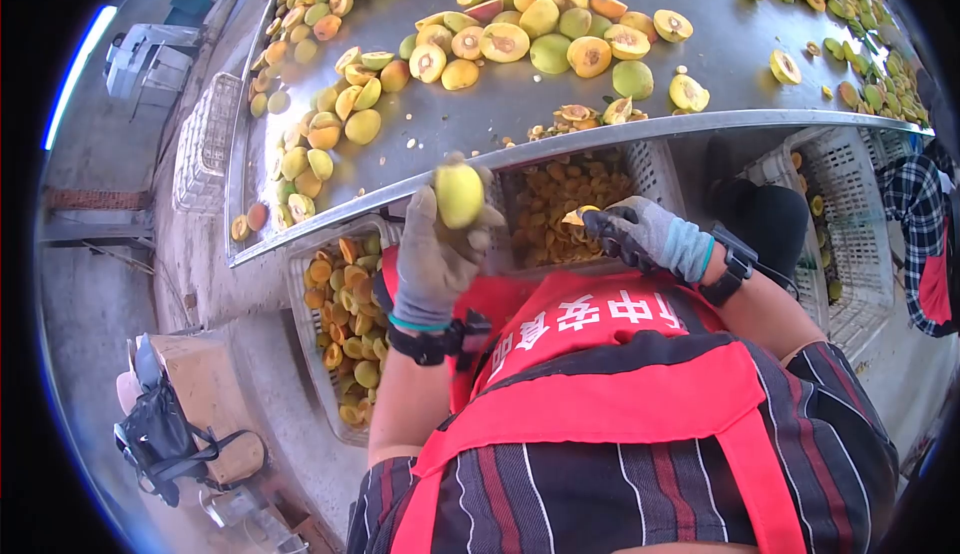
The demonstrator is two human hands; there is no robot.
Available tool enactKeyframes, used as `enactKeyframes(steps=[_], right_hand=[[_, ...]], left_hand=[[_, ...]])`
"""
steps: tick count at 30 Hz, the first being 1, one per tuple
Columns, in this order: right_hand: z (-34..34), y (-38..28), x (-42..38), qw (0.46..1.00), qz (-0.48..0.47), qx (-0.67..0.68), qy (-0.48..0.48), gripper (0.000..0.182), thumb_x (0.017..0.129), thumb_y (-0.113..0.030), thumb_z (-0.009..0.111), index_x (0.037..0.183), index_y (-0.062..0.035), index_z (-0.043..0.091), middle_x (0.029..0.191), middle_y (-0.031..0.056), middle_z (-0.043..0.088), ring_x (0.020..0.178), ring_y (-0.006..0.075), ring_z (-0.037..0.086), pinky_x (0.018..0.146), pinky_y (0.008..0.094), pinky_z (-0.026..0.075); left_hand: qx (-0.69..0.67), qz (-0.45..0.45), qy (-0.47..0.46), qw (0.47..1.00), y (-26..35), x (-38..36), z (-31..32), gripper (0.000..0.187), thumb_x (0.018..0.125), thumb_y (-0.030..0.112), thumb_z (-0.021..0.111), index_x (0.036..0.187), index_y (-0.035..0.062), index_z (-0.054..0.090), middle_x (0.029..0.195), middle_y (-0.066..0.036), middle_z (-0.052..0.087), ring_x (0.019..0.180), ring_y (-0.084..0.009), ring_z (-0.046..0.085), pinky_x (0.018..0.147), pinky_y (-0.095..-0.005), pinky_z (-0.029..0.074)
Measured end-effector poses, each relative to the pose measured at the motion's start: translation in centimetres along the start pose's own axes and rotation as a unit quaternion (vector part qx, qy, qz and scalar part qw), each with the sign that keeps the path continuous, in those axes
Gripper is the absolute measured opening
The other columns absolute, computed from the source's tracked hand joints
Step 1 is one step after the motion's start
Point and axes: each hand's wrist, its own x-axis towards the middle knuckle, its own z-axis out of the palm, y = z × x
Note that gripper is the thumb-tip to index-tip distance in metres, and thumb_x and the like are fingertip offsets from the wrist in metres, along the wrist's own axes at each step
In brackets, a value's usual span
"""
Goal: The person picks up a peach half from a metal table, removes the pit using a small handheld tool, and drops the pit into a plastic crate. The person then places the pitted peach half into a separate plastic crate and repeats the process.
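My left hand (437, 259), in a pale knit glove, is closed on a yellow-green peach half (460, 197), its rounded skin side facing me, over the table's front edge. My right hand (640, 232), in a grey glove with dark fingers, is closed lower down and to the right. From its fingertips sticks a small yellow-orange piece (578, 217); I cannot tell whether it is fruit or a tool tip. Below and between the hands is a crate of orange-brown scraps (570, 199). Peach halves (540, 29), several with pits showing, lie heaped on the metal table (450, 114).
A crate of peach halves (345, 324) stands under the table's left front edge. White crates (850, 224) stand at right, near a person in a checked sleeve (915, 214). More fruit lines the table's left and right sides. A black bag (165, 434) lies by a cardboard box (205, 374).
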Motion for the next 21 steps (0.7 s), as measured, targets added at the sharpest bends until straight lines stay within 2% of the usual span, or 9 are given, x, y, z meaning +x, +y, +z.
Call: enactKeyframes(steps=[2,5,8,11,15,16,18,20,21], right_hand=[[0.1,-0.8,-0.3,1.0,0.007,-0.021,0.01,0.061,0.083,-0.063,0.046,0.074,-0.0038,0.057,0.054,0.003,0.048,0.042,0.0117,0.047,0.038,0.024,0.039],[0.3,-1.4,-0.2,0.998,0.037,-0.039,0.029,0.07,0.08,-0.07,0.043,0.066,-0.0028,0.055,0.05,0.0043,0.048,0.039,0.0135,0.047,0.035,0.0255,0.039],[1.0,-2.1,-0.6,0.999,0.008,-0.025,0.018,0.07,0.08,-0.07,0.041,0.07,-0.0028,0.058,0.05,0.0041,0.047,0.04,0.0131,0.048,0.035,0.0262,0.04],[1.3,-1.8,0.3,1.0,-0.015,0.017,0.013,0.068,0.083,-0.068,0.04,0.077,-0.0039,0.061,0.052,0.0035,0.048,0.04,0.0121,0.048,0.036,0.0254,0.039],[1.2,-2.3,0.1,0.997,-0.019,-0.052,0.052,0.06,0.086,-0.061,0.042,0.083,-0.005,0.062,0.055,0.0024,0.049,0.044,0.0104,0.048,0.039,0.0233,0.038],[0.9,-2.0,0.2,0.994,-0.052,-0.063,0.078,0.054,0.087,-0.057,0.045,0.085,-0.0055,0.061,0.059,0.0017,0.051,0.046,0.0094,0.048,0.04,0.0226,0.038],[0.7,-1.9,0.2,0.988,-0.087,-0.075,0.1,0.049,0.088,-0.053,0.047,0.088,-0.0059,0.06,0.063,0.0011,0.052,0.049,0.0085,0.049,0.041,0.0219,0.037],[0.7,-2.5,-0.3,0.989,-0.053,0.113,0.073,0.04,0.088,-0.047,0.051,0.092,-0.0072,0.058,0.069,-0.0001,0.054,0.052,0.0069,0.048,0.043,0.0219,0.038],[0.7,-3.2,-0.7,0.986,-0.037,0.156,0.048,0.033,0.087,-0.04,0.057,0.094,-0.0081,0.055,0.074,0.0,0.056,0.052,0.0056,0.049,0.041,0.0208,0.038]], left_hand=[[-0.106,-0.082,0.017,0.991,-1.2,-0.9,1.2,0.04,0.09,0.021,0.05,0.126,0.0043,0.041,0.11,-0.012,0.056,0.076,-0.0257,0.064,0.056,-0.0266,0.052],[-0.057,-0.092,0.001,0.994,-2.8,-0.8,-0.1,0.039,0.09,0.018,0.05,0.126,0.0045,0.041,0.109,-0.013,0.057,0.075,-0.0243,0.064,0.059,-0.0263,0.052],[-0.024,-0.125,-0.006,0.992,-3.2,-0.2,-0.4,0.036,0.089,0.014,0.05,0.123,0.0041,0.042,0.105,-0.012,0.057,0.074,-0.0214,0.063,0.06,-0.0269,0.052],[-0.025,-0.211,-0.087,0.973,-4.0,0.1,0.4,0.032,0.085,0.013,0.057,0.112,0.0032,0.046,0.096,-0.011,0.058,0.071,-0.0183,0.062,0.061,-0.0274,0.053],[0.054,-0.206,-0.061,0.975,-4.0,-0.3,1.2,0.033,0.08,0.012,0.063,0.108,0.0062,0.048,0.094,-0.009,0.057,0.073,-0.0175,0.06,0.062,-0.0274,0.053],[0.054,-0.206,-0.06,0.975,-4.0,-0.3,0.8,0.033,0.08,0.012,0.063,0.108,0.0062,0.048,0.094,-0.009,0.057,0.073,-0.0175,0.06,0.062,-0.0274,0.053],[0.066,-0.177,0.008,0.982,-3.8,-0.4,0.2,0.033,0.079,0.012,0.064,0.107,0.0062,0.049,0.093,-0.008,0.057,0.072,-0.0171,0.06,0.063,-0.028,0.053],[0.051,-0.157,0.019,0.986,-3.7,-0.7,0.3,0.038,0.079,0.008,0.063,0.113,0.0055,0.049,0.098,-0.006,0.057,0.08,-0.0164,0.06,0.07,-0.0291,0.054],[0.08,-0.098,0.027,0.992,-3.9,-0.6,0.4,0.042,0.078,0.004,0.063,0.117,0.0054,0.048,0.102,-0.005,0.056,0.085,-0.0159,0.059,0.074,-0.0288,0.052]])
